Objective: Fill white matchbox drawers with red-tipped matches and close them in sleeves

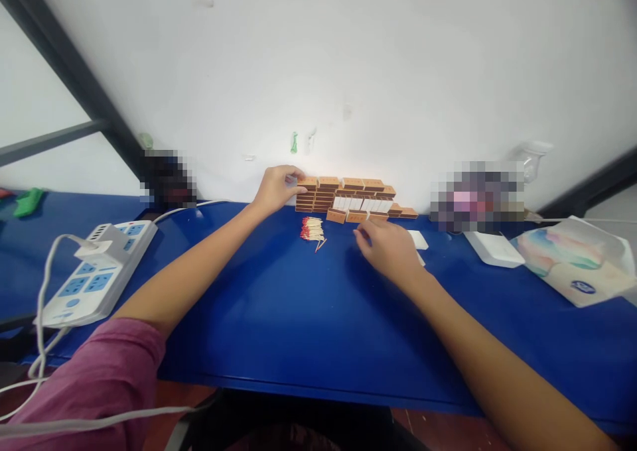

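My left hand (279, 189) reaches to the upper left corner of a stack of matchboxes (323, 199) against the wall. Its thumb and fingers close around the ends of a matchbox (309, 182) on the top layer. My right hand (391, 247) is low over the table, just in front of the stack, with bent fingers and the thumb a little apart. Close to its fingertips stand a few matchboxes (357, 216) in a front row. White matchbox trays (348, 203) show in the stack's middle. Between the hands lies a pile of red-tipped matches (312, 229).
The blue table (298, 325) meets a white wall. At left lies a power strip (94, 278) with a plugged-in adapter and white cables. A white box (494, 249) and a tissue pack (577, 262) are at right. White pieces (419, 239) lie behind my right hand.
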A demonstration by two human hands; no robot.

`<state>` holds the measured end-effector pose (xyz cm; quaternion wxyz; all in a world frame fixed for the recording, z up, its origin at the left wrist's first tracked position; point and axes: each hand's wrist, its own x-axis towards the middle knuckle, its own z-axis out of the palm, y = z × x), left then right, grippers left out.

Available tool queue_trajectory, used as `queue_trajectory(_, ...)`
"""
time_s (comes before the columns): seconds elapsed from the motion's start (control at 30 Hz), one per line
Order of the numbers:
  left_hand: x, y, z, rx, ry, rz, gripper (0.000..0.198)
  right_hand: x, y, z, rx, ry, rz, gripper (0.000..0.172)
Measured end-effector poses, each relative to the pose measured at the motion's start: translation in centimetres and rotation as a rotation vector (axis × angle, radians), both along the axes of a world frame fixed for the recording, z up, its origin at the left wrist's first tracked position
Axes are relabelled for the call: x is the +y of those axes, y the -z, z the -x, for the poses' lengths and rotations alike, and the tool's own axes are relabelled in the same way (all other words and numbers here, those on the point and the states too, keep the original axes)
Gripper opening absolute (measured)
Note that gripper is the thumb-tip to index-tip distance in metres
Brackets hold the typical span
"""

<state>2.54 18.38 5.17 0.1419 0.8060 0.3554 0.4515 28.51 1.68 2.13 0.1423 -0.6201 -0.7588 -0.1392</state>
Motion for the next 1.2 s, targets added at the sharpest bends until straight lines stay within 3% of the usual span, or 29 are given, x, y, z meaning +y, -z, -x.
queue_trajectory(0.17,0.2,0.0,-0.2,0.031,-0.022,-0.019,0.019,0.2,-1.6,-2.3,-0.026,0.158,0.018,0.030)
queue_trajectory(0.33,-0.1,-0.7,-0.6,0.089,-0.089,-0.091,0.017,0.3,-3.2,-7.3,-0.050,0.396,0.089,0.036)
queue_trajectory(0.43,-1.4,-1.0,-0.3,0.121,-0.090,-0.138,0.020,0.9,-2.8,-9.8,-0.036,0.462,0.185,0.033)
queue_trajectory(0.57,-5.3,-0.9,1.9,0.176,-0.063,-0.191,0.022,2.2,-1.4,-11.1,0.007,0.439,0.287,0.030)
queue_trajectory(0.73,-11.2,0.7,4.8,0.320,0.081,-0.164,0.016,2.8,-1.8,-10.4,0.022,0.311,0.258,0.022)
queue_trajectory(0.83,-13.5,2.2,5.3,0.348,0.106,-0.122,0.019,1.8,-2.7,-7.4,0.011,0.188,0.144,0.026)
queue_trajectory(0.87,-14.0,2.6,5.2,0.334,0.106,-0.075,0.023,1.2,-2.8,-5.8,0.013,0.114,0.102,0.026)
queue_trajectory(0.93,-14.8,3.3,5.1,0.328,0.117,-0.022,0.040,-0.2,-2.2,-1.7,0.038,-0.228,0.024,0.027)
queue_trajectory(1.03,-15.6,4.0,5.1,0.404,0.164,-0.013,0.068,-2.1,-0.3,4.3,-0.020,-0.584,0.010,0.031)
queue_trajectory(1.1,-15.9,4.3,5.1,0.464,0.201,-0.019,0.067,-2.8,0.9,6.7,-0.045,-0.652,0.017,0.030)
queue_trajectory(1.2,-15.9,4.9,5.1,0.510,0.207,-0.007,0.047,-2.5,1.7,7.3,-0.046,-0.682,0.017,0.029)
